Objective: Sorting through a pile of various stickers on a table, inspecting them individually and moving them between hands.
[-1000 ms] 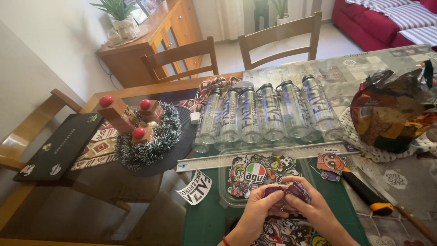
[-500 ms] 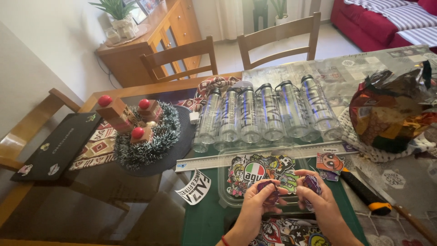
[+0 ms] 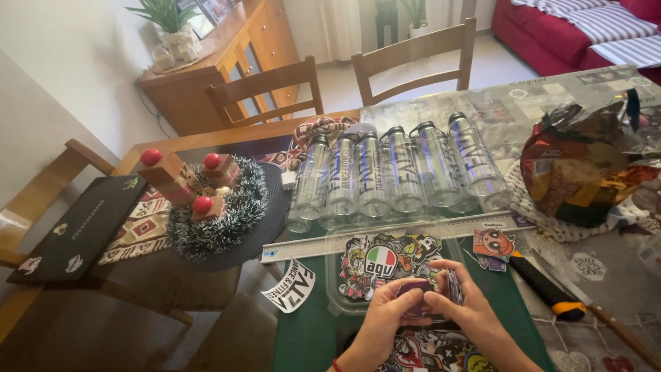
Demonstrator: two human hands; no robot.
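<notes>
Left hand: the left hand [image 3: 385, 318] is closed around a small purple sticker [image 3: 415, 295], fingers curled over its lower edge, at the near edge of the worktop.
Right hand: the right hand [image 3: 463, 306] pinches the same sticker from the other side, thumb and fingertips narrow; both hands touch each other.
Sticker: held just above the near rim of a clear plastic tray [image 3: 332, 289] filled with colourful stickers; its picture is too small to tell.
Step in hand: the hands look to be working at the sticker's edge, probably parting it from its backing; this is a judgement from the pinch.
Next move calls for: a fine fingertip grip and a slow pull so the thin sheet does not tear or curl onto itself.
Nearby: six clear bottles [image 3: 385, 172] lie side by side towards the far edge, a long ruler [image 3: 317, 246] runs between them and the tray, and a utility knife [image 3: 547, 288] lies to the right.
Surface: a green cutting mat [image 3: 310, 334] covers the near part of the worktop; a tinsel wreath with red candles [image 3: 206, 200] sits at the left.
Room: wooden chairs [image 3: 265, 86] stand at the far side, with a wooden sideboard and red sofa beyond.
</notes>
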